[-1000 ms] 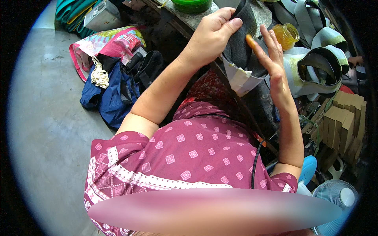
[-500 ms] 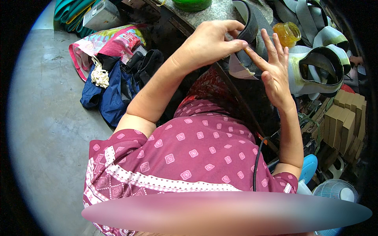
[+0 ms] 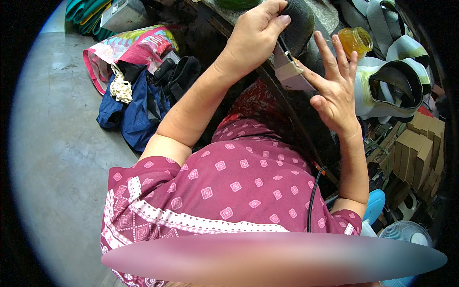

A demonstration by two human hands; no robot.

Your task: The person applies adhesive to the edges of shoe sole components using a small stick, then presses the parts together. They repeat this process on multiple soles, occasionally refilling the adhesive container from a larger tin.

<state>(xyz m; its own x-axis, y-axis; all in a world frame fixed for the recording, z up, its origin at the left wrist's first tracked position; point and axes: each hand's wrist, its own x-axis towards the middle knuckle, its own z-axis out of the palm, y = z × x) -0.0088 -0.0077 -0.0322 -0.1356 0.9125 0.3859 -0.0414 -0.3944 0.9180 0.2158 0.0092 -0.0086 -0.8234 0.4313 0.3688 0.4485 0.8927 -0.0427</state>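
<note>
One curved strip, dark grey and matt like felt, is held up over the near edge of the desk, its lower end showing a smooth, pale grey-white flap with a cream edge. The left hand pinches its upper part between thumb and fingers; the right hand, fingers spread and grasping nothing, has its index fingertip at the flap's edge, near a yellow jar.
</note>
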